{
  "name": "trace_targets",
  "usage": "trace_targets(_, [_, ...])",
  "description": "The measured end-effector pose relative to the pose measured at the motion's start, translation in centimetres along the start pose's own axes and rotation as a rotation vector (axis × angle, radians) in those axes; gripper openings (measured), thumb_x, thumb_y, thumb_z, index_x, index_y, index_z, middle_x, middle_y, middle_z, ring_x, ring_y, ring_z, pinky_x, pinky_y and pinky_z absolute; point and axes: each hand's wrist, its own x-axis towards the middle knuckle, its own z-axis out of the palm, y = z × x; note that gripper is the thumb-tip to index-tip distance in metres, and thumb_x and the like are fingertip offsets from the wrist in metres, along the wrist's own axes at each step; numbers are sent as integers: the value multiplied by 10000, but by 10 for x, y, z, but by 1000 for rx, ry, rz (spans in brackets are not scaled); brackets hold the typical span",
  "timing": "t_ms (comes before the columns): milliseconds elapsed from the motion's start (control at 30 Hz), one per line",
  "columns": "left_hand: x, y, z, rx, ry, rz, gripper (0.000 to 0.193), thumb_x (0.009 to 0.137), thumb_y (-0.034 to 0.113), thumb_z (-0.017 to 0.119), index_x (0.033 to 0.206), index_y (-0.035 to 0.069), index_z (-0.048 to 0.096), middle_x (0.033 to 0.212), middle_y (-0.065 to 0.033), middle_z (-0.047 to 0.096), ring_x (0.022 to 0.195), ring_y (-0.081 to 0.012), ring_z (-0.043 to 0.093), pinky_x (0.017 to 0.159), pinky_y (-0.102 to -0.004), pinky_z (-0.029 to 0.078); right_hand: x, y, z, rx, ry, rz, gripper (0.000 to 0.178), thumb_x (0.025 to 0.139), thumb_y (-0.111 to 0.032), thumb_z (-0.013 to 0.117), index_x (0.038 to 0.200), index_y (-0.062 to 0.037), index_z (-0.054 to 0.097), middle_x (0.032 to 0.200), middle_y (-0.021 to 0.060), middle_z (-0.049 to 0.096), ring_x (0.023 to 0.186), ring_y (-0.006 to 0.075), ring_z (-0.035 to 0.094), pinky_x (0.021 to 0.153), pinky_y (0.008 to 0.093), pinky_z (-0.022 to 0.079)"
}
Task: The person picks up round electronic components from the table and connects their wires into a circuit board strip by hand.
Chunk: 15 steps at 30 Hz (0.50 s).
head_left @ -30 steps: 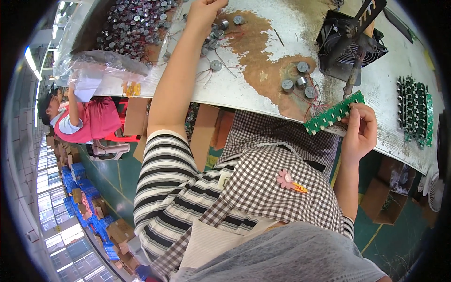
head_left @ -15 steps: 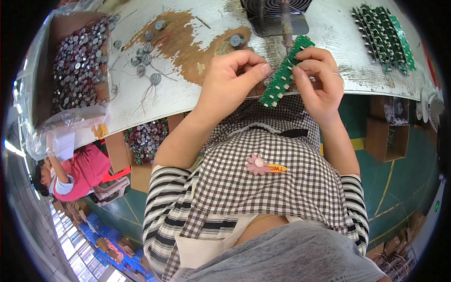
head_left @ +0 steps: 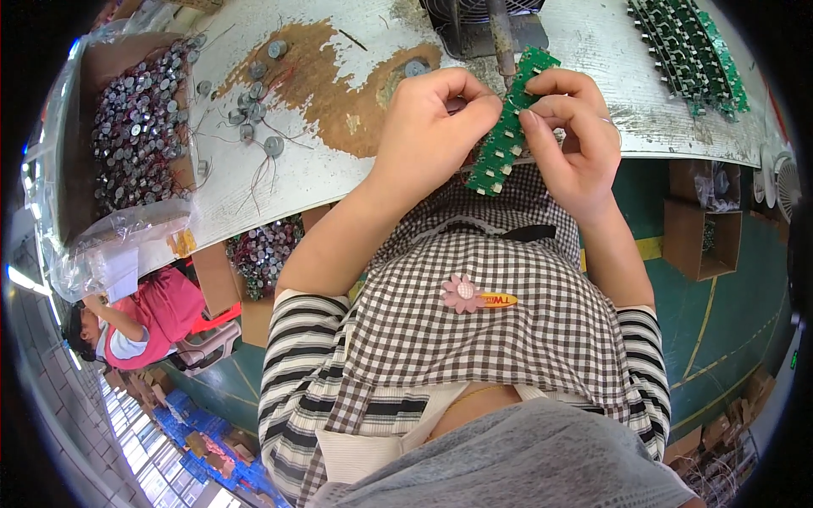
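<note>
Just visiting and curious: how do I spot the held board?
Find the white table; near its front edge are the left hand and right hand. The green board slants between them. Unlike the grouped boards at right, it's alone and held.

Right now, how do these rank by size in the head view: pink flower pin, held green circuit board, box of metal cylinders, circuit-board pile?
1. Box of metal cylinders
2. Circuit-board pile
3. Held green circuit board, partly covered
4. Pink flower pin
</note>
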Motion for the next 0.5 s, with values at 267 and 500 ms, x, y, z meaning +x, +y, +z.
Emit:
trace_targets(267, [7,-4,3,-30,50,138,110,836,102,631,831,-8,632,684,20,586,607,-24,512,523,-185,402,9,1,2,-24,43,-15,107,754,53,670,825,18,599,986,158,608,593,115,584,521,203,456])
trace_targets(500, [-4,-3,3,45,34,66,110,833,101,637,840,-8,631,704,21,590,615,-18,512,511,-179,406,-5,-3,1,72,0,59,107,767,53,656,832,34,574,1002,159,598,598,111,596,520,201,479])
